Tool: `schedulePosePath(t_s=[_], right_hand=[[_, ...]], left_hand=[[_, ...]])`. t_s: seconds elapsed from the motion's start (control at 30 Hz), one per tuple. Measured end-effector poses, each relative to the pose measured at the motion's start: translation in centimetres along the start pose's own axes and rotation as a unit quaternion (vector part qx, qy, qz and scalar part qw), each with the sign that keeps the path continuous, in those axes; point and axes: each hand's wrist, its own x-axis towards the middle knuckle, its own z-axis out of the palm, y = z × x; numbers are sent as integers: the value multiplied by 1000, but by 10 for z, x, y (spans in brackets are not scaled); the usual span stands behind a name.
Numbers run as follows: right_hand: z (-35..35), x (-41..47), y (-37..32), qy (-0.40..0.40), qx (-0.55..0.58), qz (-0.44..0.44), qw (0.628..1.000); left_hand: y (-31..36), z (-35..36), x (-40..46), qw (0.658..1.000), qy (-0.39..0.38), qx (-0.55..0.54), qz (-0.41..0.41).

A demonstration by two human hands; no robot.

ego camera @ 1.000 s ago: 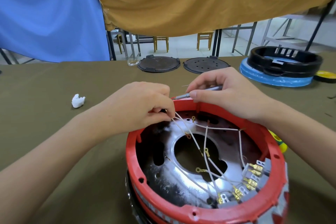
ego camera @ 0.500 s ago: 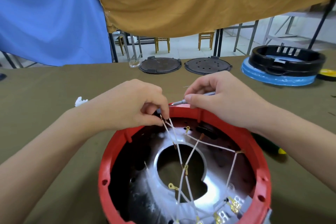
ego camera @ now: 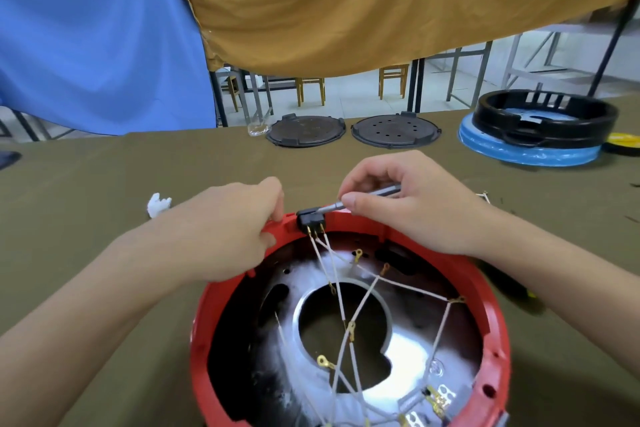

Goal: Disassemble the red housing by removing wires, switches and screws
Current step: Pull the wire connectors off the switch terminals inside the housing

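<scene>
Red housing (ego camera: 485, 315) lies on the olive worktop (ego camera: 86, 218) directly below the camera, its open side facing up, so the round axis stands roughly upright and the shiny metal plate (ego camera: 408, 354) with its central hole shows inside. It is a ring with no true long axis; the useful landmark is the black switch (ego camera: 311, 217), seated in the far rim with its brass terminals pointing inward and down toward the plate. White wires (ego camera: 341, 302) run from those terminals across the hollow to a terminal block (ego camera: 440, 402) at the near right edge.

The left hand (ego camera: 221, 236) grips the far-left rim, fingers curled over the edge just beside the switch. The right hand (ego camera: 401, 204) pinches a slim grey tool (ego camera: 360, 199) between thumb and fingers, its tip touching the switch body from the right.

The step in hand appears to be freeing the switch from its slot. Doing it well probably means keeping the rim braced with the left hand, levering gently at the catch rather than the terminals, and pushing the switch along its slot so the thin wires are not strained or torn.

Beyond, two dark round lids (ego camera: 306, 131) and a black ring (ego camera: 543, 118) on a blue base sit at the worktop's far edge.
</scene>
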Motion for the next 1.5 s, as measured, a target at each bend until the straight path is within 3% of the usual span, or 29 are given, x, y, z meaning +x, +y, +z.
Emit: schedulePosePath(t_s=[0.13, 0.33, 0.9, 1.5], right_hand=[[-2, 0, 1, 33, -15, -1, 999], [4, -2, 2, 79, 6, 7, 997], [13, -10, -7, 112, -40, -10, 993], [15, -10, -7, 84, -103, -14, 991]], left_hand=[[1, 6, 10, 997, 79, -15, 18], [12, 2, 9, 989, 129, -72, 31], [33, 25, 11, 957, 74, -274, -53], [33, 26, 13, 953, 38, -293, -72]])
